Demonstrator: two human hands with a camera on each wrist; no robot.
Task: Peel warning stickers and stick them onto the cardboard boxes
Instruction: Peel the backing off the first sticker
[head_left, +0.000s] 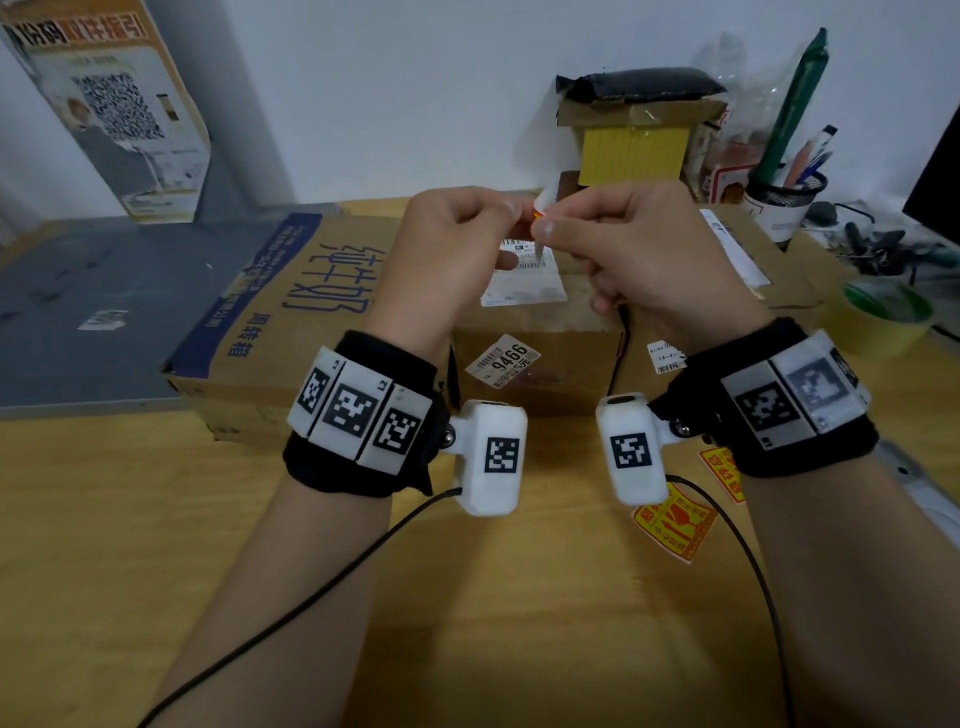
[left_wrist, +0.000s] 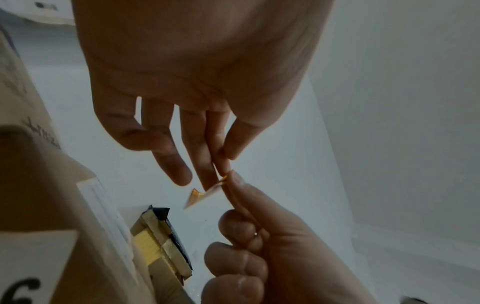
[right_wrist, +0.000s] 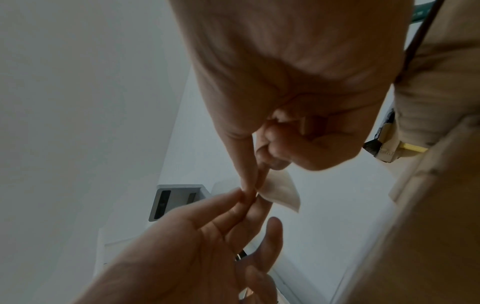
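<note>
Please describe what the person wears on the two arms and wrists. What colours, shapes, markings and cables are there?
Both forearms are bare, without sleeves. Each wrist carries a black fabric band faced with white plates printed with black square code markers. A white, rounded camera housing with one such marker hangs from each band on its inner side, and a thin black cable runs back from each housing.

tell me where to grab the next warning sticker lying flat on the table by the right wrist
Take the flat warning sticker by its near corner, the one pointing at the person, coming in low from the right hand side. It lies flat on the wooden table, so an edge must be lifted first; its far end sits under the wrist camera.
</note>
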